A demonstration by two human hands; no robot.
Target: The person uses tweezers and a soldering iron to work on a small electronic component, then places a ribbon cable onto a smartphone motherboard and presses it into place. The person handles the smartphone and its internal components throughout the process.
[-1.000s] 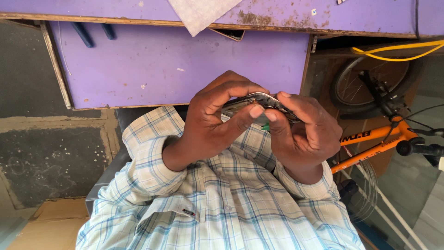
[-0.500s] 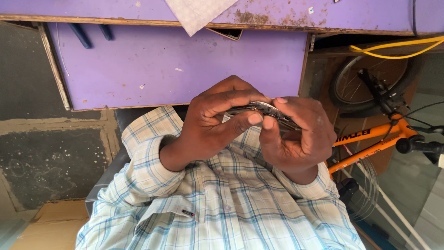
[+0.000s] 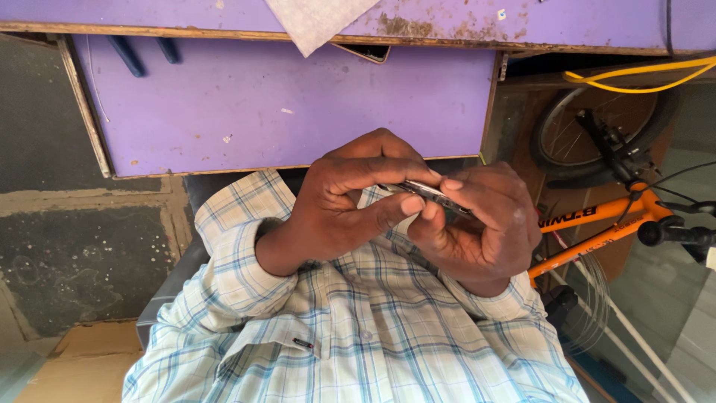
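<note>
Head view, left hand (image 3: 350,201), right hand (image 3: 481,224), pinching thin phone (image 3: 429,194)

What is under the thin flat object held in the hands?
Beneath the thin flat object lies the checked shirt. Left hand and right hand pinch it, fingers covering most of its underside.

Purple bench w/ drawer front (image 3: 283,104), orange bike (image 3: 604,216) at right, yellow cable (image 3: 634,78), white cloth (image 3: 317,22).

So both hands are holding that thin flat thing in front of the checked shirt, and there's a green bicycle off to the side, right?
Not quite: the bicycle is orange, as the head view shows. Both the left hand and right hand do hold the thin flat thing in front of the checked shirt.
</note>
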